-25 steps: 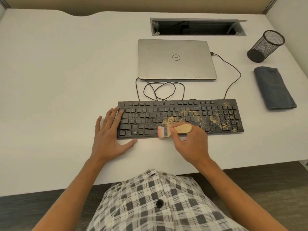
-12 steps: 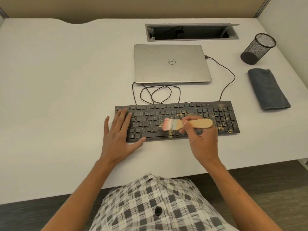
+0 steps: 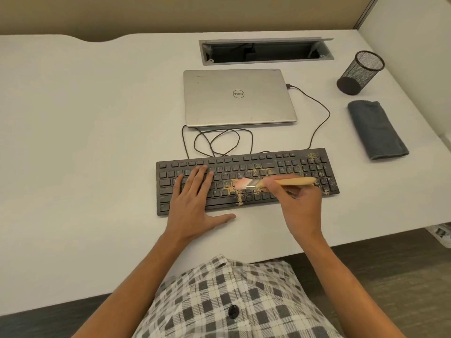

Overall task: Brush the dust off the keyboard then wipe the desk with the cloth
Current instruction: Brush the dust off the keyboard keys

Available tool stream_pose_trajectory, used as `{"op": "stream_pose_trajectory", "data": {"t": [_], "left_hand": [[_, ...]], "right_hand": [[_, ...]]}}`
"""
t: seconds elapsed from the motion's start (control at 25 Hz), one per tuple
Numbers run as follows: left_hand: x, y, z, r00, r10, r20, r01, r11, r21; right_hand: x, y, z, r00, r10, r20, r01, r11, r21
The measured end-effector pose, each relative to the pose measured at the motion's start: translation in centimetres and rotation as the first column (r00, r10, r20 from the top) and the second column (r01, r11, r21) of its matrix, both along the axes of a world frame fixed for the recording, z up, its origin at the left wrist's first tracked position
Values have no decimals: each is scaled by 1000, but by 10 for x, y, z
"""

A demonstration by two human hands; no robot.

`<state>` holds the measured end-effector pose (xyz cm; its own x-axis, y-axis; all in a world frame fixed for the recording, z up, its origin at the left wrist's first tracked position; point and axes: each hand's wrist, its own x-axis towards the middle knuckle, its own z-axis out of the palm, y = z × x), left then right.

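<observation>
Resting flat with fingers spread, the left hand (image 3: 192,203) is pressing the black rectangular keyboard (image 3: 246,181) on the white desk (image 3: 85,142); the right hand (image 3: 299,203) is gripping the wooden-handled brush (image 3: 273,182), pink bristles lying over yellowish dust (image 3: 240,198) mid-keyboard. The folded grey cloth (image 3: 377,130) is lying well apart at far right.

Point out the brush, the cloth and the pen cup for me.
brush (image 3: 296,181): head view, on the wooden handle past the fingers.
cloth (image 3: 377,130): head view, middle of the folded grey fabric.
pen cup (image 3: 361,72): head view, on the mesh side wall.
</observation>
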<state>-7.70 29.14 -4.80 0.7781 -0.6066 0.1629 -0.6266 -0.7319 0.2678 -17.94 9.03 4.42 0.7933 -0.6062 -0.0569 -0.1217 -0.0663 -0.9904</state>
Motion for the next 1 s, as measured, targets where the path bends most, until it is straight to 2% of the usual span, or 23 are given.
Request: {"op": "stream_pose_trajectory", "data": {"t": [0.2, 0.36, 0.6, 0.72, 0.84, 1.0], "left_hand": [[2, -2, 0, 1000, -3, -5, 3, 1000, -11], [4, -12, 2, 1000, -16, 6, 17, 1000, -15], [3, -39, 6, 1000, -7, 17, 7, 999, -36], [-1, -60, 10, 1000, -6, 12, 6, 999, -39], [-5, -83, 13, 1000, -19, -4, 19, 1000, -23], [-11, -111, 17, 999, -30, -45, 31, 999, 25]], "right_hand": [[-2, -14, 3, 986, -164, -12, 162, 981, -110], [0, -35, 2, 975, -223, -1, 220, 964, -147], [3, -67, 0, 976, -212, 43, 217, 961, -173], [3, -91, -1, 979, -202, 13, 200, 956, -213], [-1, -119, -5, 976, -216, -30, 198, 935, -294], [-3, -159, -6, 972, -216, -97, 138, 851, -507]]}}
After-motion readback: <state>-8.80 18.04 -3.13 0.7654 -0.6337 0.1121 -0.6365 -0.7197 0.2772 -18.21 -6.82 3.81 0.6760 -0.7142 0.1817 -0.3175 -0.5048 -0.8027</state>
